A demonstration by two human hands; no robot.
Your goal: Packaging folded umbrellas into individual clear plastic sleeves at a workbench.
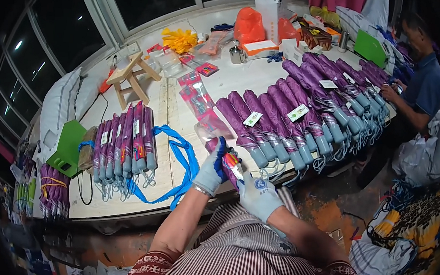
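Observation:
My left hand (209, 173), in a grey glove with blue fingertips, is closed round a folded purple umbrella (234, 174) in front of my apron. My right hand (259, 197), gloved too, closes on its lower end and hides the handle. Bright orange and green print shows on the umbrella's side, seemingly on a clear sleeve. Just beyond my hands lie flat clear-and-pink plastic sleeves (196, 101). To the right, a row of purple umbrellas (270, 115) with grey handles and wrist cords lies on the table. Left of my hands, sleeved umbrellas (127, 140) lie side by side.
A loose blue strap (184, 155) curls on the white table (162, 198). Farther back stand a small wooden stool (133, 77), a metal cup (237, 54) and orange bags (250, 25). Green boxes (65, 147) stand left. A co-worker (421, 82) handles something at the right end.

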